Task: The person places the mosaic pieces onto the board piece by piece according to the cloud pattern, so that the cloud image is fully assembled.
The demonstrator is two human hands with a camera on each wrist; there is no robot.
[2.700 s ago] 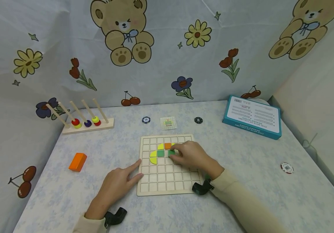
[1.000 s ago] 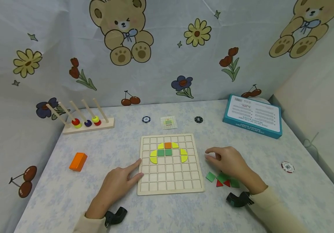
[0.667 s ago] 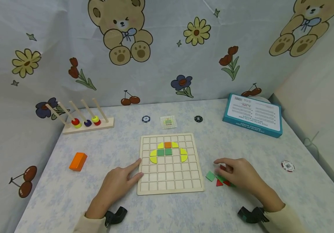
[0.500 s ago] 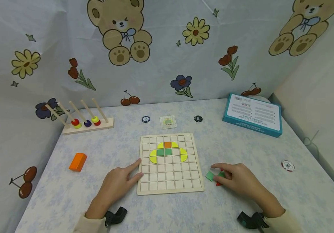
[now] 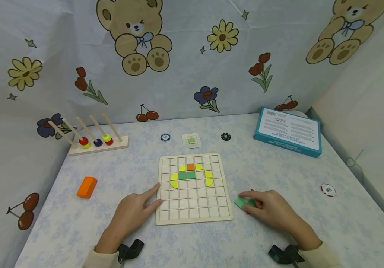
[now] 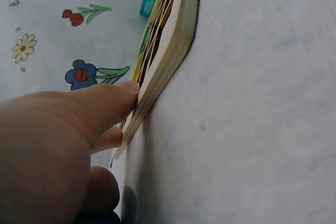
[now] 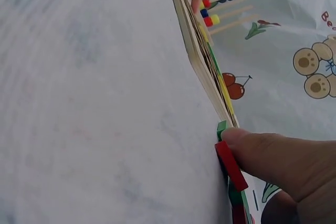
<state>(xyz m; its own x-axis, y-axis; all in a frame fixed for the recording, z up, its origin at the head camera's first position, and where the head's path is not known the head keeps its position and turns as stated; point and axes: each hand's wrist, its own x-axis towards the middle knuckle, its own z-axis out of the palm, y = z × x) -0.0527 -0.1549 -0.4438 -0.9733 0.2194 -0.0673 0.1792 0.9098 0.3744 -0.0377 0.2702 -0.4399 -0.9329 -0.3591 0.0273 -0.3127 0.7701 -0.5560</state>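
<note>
The wooden grid board (image 5: 194, 220) lies mid-table, bearing yellow curved tiles, an orange square (image 5: 190, 167) and two green squares (image 5: 191, 175). My left hand (image 5: 129, 210) rests its straight index finger and thumb against the board's left edge. Right of the board, my right hand (image 5: 272, 208) pinches a loose green square tile (image 5: 240, 202) between thumb and index finger. Under that hand lie another green tile (image 5: 251, 203) and red pieces, partly hidden. In the right wrist view, the thumb is at a green tile (image 7: 222, 127) beside a red tile (image 7: 231, 166).
A small pattern card (image 5: 191, 140) lies behind the board between a blue chip (image 5: 165, 137) and a black chip (image 5: 225, 136). A peg stand (image 5: 99, 148) and orange block (image 5: 86, 187) are left; a teal box (image 5: 287, 131) and white-red chip (image 5: 328, 190) are right.
My right hand has left a green square on the board, moved right and down to the loose tiles, and closed its fingertips on one. My left hand has stayed at the board's edge.
</note>
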